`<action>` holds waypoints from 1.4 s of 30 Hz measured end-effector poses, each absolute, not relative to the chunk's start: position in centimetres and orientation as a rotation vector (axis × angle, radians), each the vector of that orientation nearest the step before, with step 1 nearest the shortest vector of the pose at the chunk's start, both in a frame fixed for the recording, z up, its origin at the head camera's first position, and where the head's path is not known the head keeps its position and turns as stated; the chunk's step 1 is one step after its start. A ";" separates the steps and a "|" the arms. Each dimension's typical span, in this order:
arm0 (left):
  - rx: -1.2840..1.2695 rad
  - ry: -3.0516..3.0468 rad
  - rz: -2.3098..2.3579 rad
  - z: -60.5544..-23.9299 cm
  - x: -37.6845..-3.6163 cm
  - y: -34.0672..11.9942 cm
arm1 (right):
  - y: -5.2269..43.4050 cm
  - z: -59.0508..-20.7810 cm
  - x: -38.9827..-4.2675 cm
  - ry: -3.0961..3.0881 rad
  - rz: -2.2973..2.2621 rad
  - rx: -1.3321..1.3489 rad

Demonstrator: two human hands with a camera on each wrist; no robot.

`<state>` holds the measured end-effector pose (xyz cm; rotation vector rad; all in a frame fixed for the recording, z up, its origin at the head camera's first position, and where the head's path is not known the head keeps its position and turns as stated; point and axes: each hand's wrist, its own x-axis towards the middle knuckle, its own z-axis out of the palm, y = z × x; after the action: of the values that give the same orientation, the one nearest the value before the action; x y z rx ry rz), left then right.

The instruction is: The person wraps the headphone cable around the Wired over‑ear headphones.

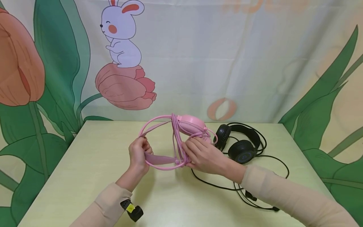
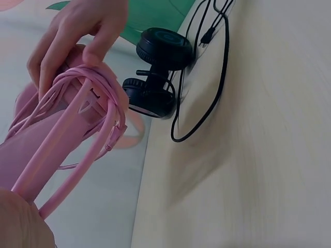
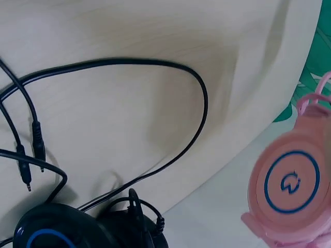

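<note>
Left hand [image 1: 139,154] grips pink headset [image 1: 181,138] by headband, held above table [image 1: 85,170]. Right hand [image 1: 202,156] pinches pink cable [image 1: 178,143], coiled round band beside earcup. Advice: steady band, keep turns snug and side by side, tuck loose end under. Farther right: black headset [image 1: 241,143] lying on table, black cord [image 1: 227,186] sprawled; keep clear.

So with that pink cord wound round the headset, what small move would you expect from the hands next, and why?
Probably the right hand tucks the cord's loose end under the wraps. The pink cord already lies in several turns across the pink headset, the right fingers press on that bundle, and the left hand grips the headband, steadying it above the table.
</note>
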<state>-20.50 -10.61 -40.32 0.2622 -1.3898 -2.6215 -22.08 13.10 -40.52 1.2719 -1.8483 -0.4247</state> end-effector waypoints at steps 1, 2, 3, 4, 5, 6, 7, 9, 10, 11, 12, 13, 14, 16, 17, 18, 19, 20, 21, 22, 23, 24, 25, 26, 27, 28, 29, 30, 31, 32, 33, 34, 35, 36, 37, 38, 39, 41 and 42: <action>0.254 -1.390 -2.632 -40.3 -20.5 -10.6 | 13.3 -40.5 -22.2 -1.851 -0.429 1.290; 0.244 -1.391 -2.641 -40.3 -20.5 -10.7 | 13.4 -40.6 -22.2 -1.851 -0.434 1.305; 0.235 -1.390 -2.652 -40.4 -20.4 -10.7 | 13.5 -40.6 -22.3 -1.850 -0.438 1.314; 0.227 -1.388 -2.661 -40.4 -20.4 -10.7 | 13.7 -40.6 -22.4 -1.847 -0.445 1.322; 0.220 -1.384 -2.669 -40.3 -20.4 -10.7 | 13.8 -40.6 -22.4 -1.842 -0.450 1.327; 0.213 -1.384 -2.676 -40.3 -20.4 -10.7 | 13.8 -40.6 -22.5 -1.834 -0.458 1.331; 0.206 -1.382 -2.681 -40.3 -20.4 -10.7 | 13.9 -40.6 -22.6 -1.828 -0.461 1.334; 0.193 -1.381 -2.688 -40.3 -20.4 -10.7 | 13.9 -40.7 -22.8 -1.815 -0.458 1.336; 0.189 -1.380 -2.691 -40.3 -20.4 -10.7 | 13.9 -40.8 -22.9 -1.811 -0.453 1.339; 0.186 -1.379 -2.693 -40.3 -20.4 -10.7 | 13.9 -40.9 -22.9 -1.806 -0.443 1.342; 0.183 -1.378 -2.695 -40.4 -20.4 -10.7 | 13.8 -41.0 -23.0 -1.799 -0.435 1.344; 0.183 -1.376 -2.696 -40.4 -20.4 -10.7 | 13.7 -41.1 -23.0 -1.790 -0.427 1.346; 0.182 -1.377 -2.699 -40.4 -20.4 -10.7 | 13.6 -41.2 -23.1 -1.781 -0.421 1.347; 0.181 -1.378 -2.702 -40.4 -20.4 -10.7 | 13.4 -41.3 -23.1 -1.759 -0.421 1.348; 0.183 -1.379 -2.702 -40.4 -20.4 -10.7 | 13.3 -41.4 -23.2 -1.745 -0.423 1.349; 0.184 -1.385 -2.700 -40.4 -20.4 -10.8 | 13.2 -41.4 -23.2 -1.729 -0.427 1.350; 0.186 -1.390 -2.698 -40.4 -20.4 -10.8 | 13.1 -41.4 -23.3 -1.714 -0.431 1.355; 0.185 -1.397 -2.696 -40.3 -20.4 -10.8 | 13.1 -41.4 -23.5 -1.702 -0.432 1.361; 0.186 -1.401 -2.694 -40.3 -20.4 -10.9 | 13.1 -41.4 -23.6 -1.689 -0.433 1.366; 0.188 -1.405 -2.691 -40.3 -20.4 -10.9 | 13.1 -41.3 -23.8 -1.681 -0.428 1.372; 0.193 -1.409 -2.687 -40.3 -20.5 -10.9 | 13.1 -41.3 -24.0 -1.667 -0.425 1.379; 0.195 -1.412 -2.686 -40.2 -20.5 -11.0 | 13.1 -41.3 -24.2 -1.660 -0.419 1.387; 0.199 -1.415 -2.684 -40.2 -20.5 -11.0 | 13.1 -41.2 -24.4 -1.656 -0.411 1.398; 0.206 -1.418 -2.683 -40.2 -20.6 -11.1 | 13.1 -41.2 -24.6 -1.652 -0.400 1.408; 0.214 -1.420 -2.685 -40.1 -20.6 -11.1 | 13.0 -41.1 -24.7 -1.647 -0.391 1.419; 0.222 -1.424 -2.687 -40.1 -20.6 -11.2 | 12.9 -41.1 -24.9 -1.645 -0.379 1.432; 0.230 -1.425 -2.692 -40.1 -20.7 -11.3 | 12.9 -41.1 -24.9 -1.641 -0.370 1.444; 0.235 -1.426 -2.701 -40.1 -20.7 -11.4 | 12.8 -41.0 -25.0 -1.643 -0.358 1.457; 0.240 -1.425 -2.714 -40.1 -20.8 -11.5 | 12.7 -40.9 -25.1 -1.644 -0.343 1.471; 0.245 -1.420 -2.733 -40.2 -20.8 -11.6 | 12.5 -40.8 -25.1 -1.646 -0.332 1.486; 0.250 -1.413 -2.752 -40.2 -20.9 -11.8 | 12.4 -40.7 -25.2 -1.646 -0.325 1.500; 0.253 -1.406 -2.771 -40.3 -20.9 -11.9 | 12.3 -40.5 -25.2 -1.650 -0.315 1.516; 0.257 -1.401 -2.790 -40.3 -21.0 -12.1 | 12.2 -40.4 -25.2 -1.658 -0.305 1.536; 0.261 -1.397 -2.807 -40.4 -21.1 -12.2 | 12.1 -40.2 -25.2 -1.667 -0.294 1.557; 0.265 -1.393 -2.822 -40.4 -21.1 -12.3 | 12.0 -39.9 -25.2 -1.682 -0.282 1.580; 0.269 -1.391 -2.834 -40.5 -21.2 -12.4 | 11.9 -39.7 -25.2 -1.696 -0.280 1.601; 0.271 -1.390 -2.844 -40.6 -21.3 -12.5 | 11.9 -39.6 -25.2 -1.716 -0.278 1.620; 0.278 -1.390 -2.855 -40.7 -21.4 -12.7 | 11.7 -39.3 -25.2 -1.764 -0.279 1.653; 0.285 -1.388 -2.858 -40.8 -21.5 -12.7 | 11.6 -39.1 -25.3 -1.786 -0.288 1.664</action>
<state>-21.47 -12.73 -40.78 0.2849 -1.3883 -2.8583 -25.25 11.60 -39.14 1.6643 -1.7859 -0.2883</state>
